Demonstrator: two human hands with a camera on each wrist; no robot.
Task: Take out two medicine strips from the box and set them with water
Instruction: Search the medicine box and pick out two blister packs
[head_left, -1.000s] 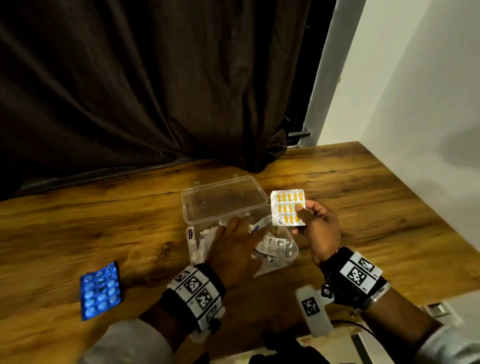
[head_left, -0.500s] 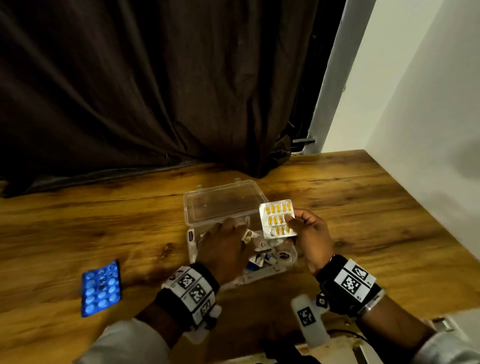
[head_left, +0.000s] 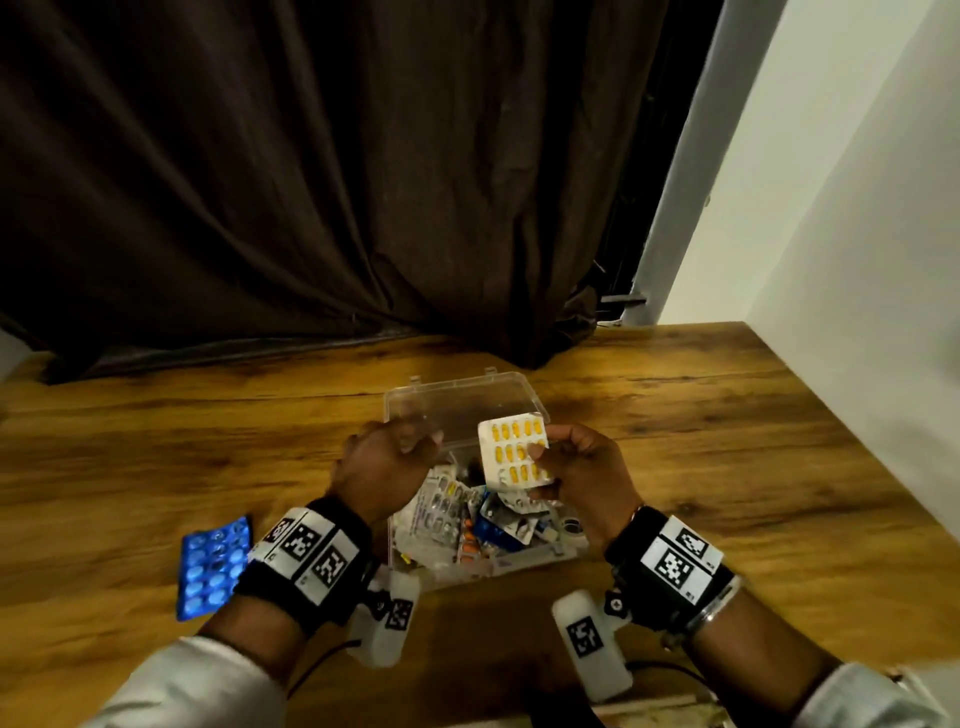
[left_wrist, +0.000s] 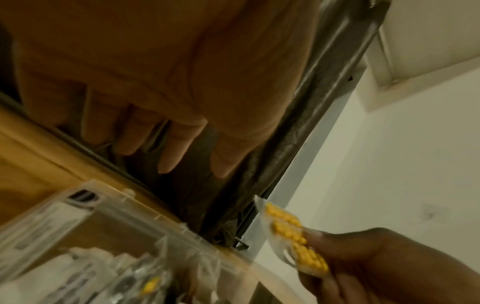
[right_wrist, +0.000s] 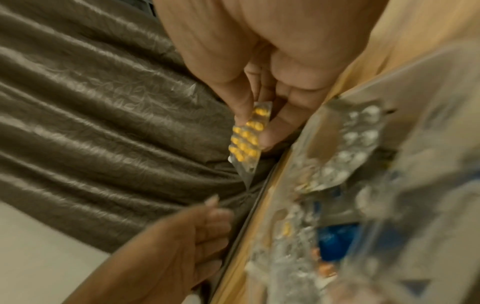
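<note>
A clear plastic box (head_left: 524, 564) stands open on the wooden table, its lid (head_left: 462, 410) lying flat behind it and several mixed medicine strips inside. My right hand (head_left: 558, 452) pinches a white strip of yellow capsules (head_left: 514, 452) by its edge, above the box's right side. The right wrist view shows thumb and finger on that strip (right_wrist: 245, 142). My left hand (head_left: 415, 441) hovers over the box's far left corner, fingers relaxed and holding nothing; its fingers (left_wrist: 168, 144) look bare in the left wrist view. A blue strip (head_left: 215, 566) lies on the table to the left.
A dark curtain (head_left: 337, 182) hangs along the table's far edge. A white wall (head_left: 857, 260) bounds the table on the right. Bare wood (head_left: 753, 441) stretches on both sides of the box.
My left hand has come up out of the box with nothing in it. The right hand has carried the yellow strip slightly left, over the box.
</note>
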